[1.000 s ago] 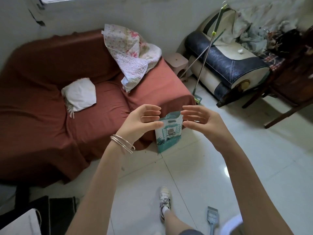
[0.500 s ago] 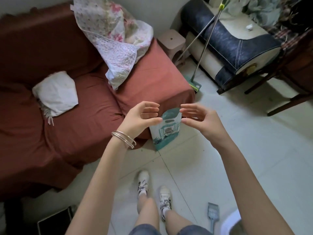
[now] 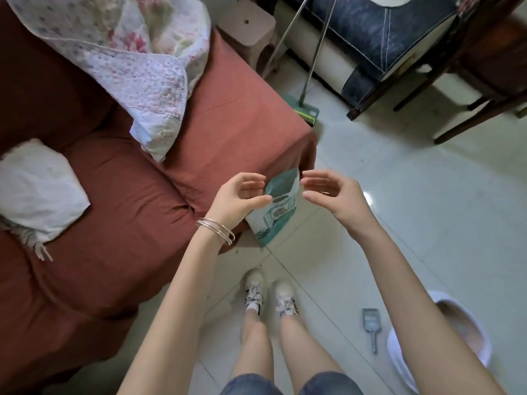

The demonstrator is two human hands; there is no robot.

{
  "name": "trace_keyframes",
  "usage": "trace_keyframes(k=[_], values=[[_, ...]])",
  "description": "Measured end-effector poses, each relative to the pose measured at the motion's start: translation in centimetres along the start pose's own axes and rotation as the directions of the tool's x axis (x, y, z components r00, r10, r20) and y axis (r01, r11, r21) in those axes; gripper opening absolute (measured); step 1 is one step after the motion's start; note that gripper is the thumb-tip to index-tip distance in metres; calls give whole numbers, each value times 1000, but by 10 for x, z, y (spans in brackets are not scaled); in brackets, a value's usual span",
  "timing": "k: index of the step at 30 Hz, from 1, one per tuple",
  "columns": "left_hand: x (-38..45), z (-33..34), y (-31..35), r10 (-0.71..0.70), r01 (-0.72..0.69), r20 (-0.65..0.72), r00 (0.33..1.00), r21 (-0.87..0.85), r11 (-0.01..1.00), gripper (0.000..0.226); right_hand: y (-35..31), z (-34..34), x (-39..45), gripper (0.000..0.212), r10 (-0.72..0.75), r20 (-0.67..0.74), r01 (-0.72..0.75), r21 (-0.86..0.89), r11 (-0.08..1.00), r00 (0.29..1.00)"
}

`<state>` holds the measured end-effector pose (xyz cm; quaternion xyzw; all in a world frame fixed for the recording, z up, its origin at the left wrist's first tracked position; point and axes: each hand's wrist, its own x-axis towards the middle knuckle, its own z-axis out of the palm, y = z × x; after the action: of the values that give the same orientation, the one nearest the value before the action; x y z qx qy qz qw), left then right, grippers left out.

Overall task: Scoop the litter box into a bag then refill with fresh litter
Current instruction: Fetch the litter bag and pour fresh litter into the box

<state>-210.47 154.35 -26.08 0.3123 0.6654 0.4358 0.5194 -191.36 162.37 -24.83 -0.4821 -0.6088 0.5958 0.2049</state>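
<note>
Head view: your left hand (image 3: 238, 199) and right hand (image 3: 332, 195) hovered loosely curled, holding nothing, either side of the teal-and-white printed litter pouch (image 3: 275, 212) standing on the pale tiled floor (image 3: 399, 223) against the rust-red sofa (image 3: 119, 201); a grey slotted scoop (image 3: 370, 323) lay beside the white litter box (image 3: 482, 349).

I see open tiled floor (image 3: 399, 223) to the right of the litter bag (image 3: 275, 218), so a hand can come in from there. On its left the red sofa (image 3: 228, 132) presses against it and blocks that side. Behind, a broom (image 3: 306, 112) stands near. The scoop (image 3: 370, 326) and litter box (image 3: 482, 346) lie well apart.
</note>
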Motion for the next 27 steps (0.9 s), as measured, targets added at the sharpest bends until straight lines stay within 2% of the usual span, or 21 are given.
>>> trace_keyframes(k=[6,13,19,22,27], values=[[67,4,-73,-138,138,-2,990,59,989,42,64,21,49,27,101,-75,-99,28,995,992],[149,30,-159,-189,184,24,982,136,973,52,172,40,113,25,213,-149,-206,62,977,966],[216,59,-243,-277,274,-17,961,230,934,55,278,61,164,30,368,-155,-353,117,928,917],[244,71,-273,-306,312,-59,950,201,929,56,318,70,184,34,406,-142,-389,134,912,903],[284,84,-306,-376,378,-49,925,184,907,48,362,83,210,40,435,-127,-403,213,890,892]])
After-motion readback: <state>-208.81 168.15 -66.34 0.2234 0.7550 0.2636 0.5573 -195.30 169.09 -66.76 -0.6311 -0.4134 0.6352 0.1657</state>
